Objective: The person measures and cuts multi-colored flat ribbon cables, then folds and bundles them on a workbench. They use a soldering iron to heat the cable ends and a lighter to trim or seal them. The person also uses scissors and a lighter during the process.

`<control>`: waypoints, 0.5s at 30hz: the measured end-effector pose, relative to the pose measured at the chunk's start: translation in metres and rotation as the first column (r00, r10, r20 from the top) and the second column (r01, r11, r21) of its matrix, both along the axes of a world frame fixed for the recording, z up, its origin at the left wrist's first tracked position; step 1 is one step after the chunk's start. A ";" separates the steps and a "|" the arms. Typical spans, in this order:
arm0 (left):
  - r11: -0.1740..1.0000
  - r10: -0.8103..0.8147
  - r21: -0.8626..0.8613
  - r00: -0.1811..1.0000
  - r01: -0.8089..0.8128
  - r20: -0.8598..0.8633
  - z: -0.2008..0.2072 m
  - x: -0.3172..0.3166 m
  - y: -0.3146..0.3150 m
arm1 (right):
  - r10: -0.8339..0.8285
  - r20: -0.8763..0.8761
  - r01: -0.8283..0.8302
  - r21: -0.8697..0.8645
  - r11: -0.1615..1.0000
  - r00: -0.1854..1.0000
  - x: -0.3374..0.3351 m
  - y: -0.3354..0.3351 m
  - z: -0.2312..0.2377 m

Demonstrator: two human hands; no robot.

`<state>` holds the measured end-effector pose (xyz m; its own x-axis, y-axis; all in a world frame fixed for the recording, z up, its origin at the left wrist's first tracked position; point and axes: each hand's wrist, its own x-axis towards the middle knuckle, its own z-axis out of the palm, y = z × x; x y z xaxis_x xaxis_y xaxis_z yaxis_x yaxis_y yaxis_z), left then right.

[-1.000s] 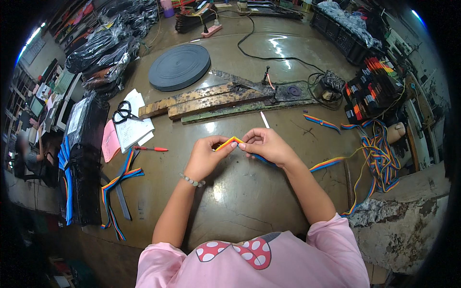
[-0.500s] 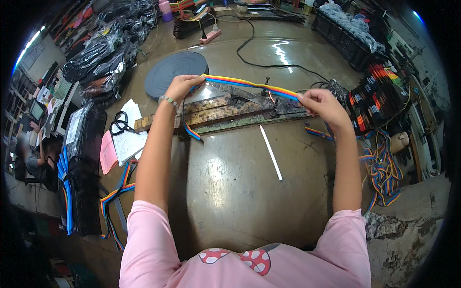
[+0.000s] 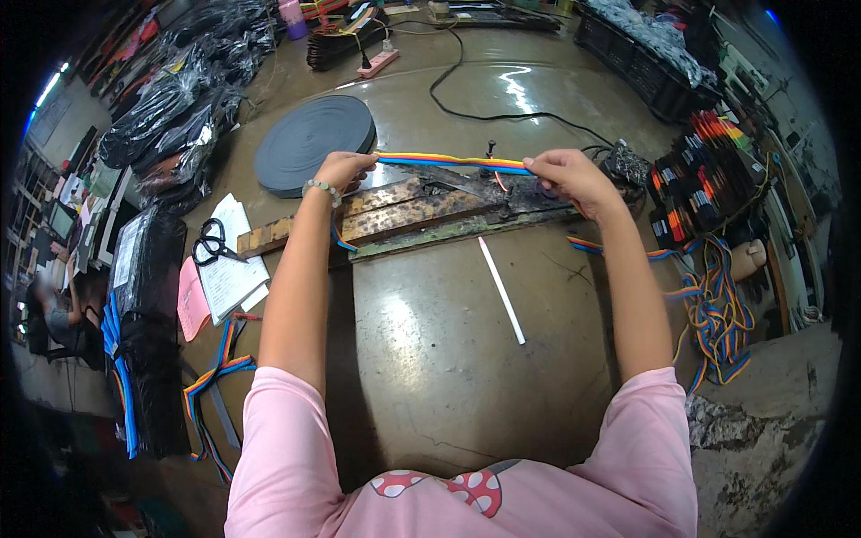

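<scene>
A striped webbing strap (image 3: 448, 161) in yellow, red and blue is stretched nearly level between my hands. My left hand (image 3: 344, 171), with a beaded bracelet at the wrist, pinches one end of the span; a tail of strap hangs below it. At the other end, my right hand (image 3: 576, 182) grips the strap between thumb and fingers. Under the span lies a worn wood-and-metal bench tool (image 3: 421, 211) with a dark hinged arm and an upright bolt. Nearer me, a white pen-like stick (image 3: 502, 291) rests on the table.
A large grey webbing roll (image 3: 314, 143) lies behind my left hand. Black scissors (image 3: 215, 244) sit on papers at the left. Tangled striped strap (image 3: 717, 314) is heaped at the right, below stacked dark straps (image 3: 704, 184). A black cable (image 3: 484, 115) crosses the far table.
My right hand has come left toward my left hand, so the strap span between them is shorter and more level. The whole view has shifted slightly.
</scene>
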<state>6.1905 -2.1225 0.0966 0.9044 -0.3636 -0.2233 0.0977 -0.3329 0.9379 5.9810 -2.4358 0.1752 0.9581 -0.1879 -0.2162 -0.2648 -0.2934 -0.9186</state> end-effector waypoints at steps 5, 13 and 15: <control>0.994 -0.014 0.109 1.000 0.011 0.023 -0.001 0.004 -0.001 | -0.042 -0.041 0.045 0.071 0.996 0.998 0.003 -0.004 -0.030; 0.993 0.013 0.116 1.000 -0.012 -0.006 -0.008 0.011 -0.002 | -0.014 -0.123 0.041 0.219 0.975 0.992 -0.006 -0.003 -0.062; 0.992 0.016 0.124 1.000 -0.015 -0.009 -0.008 0.012 -0.002 | -0.036 -0.107 0.056 0.190 0.980 0.994 -0.007 -0.002 -0.065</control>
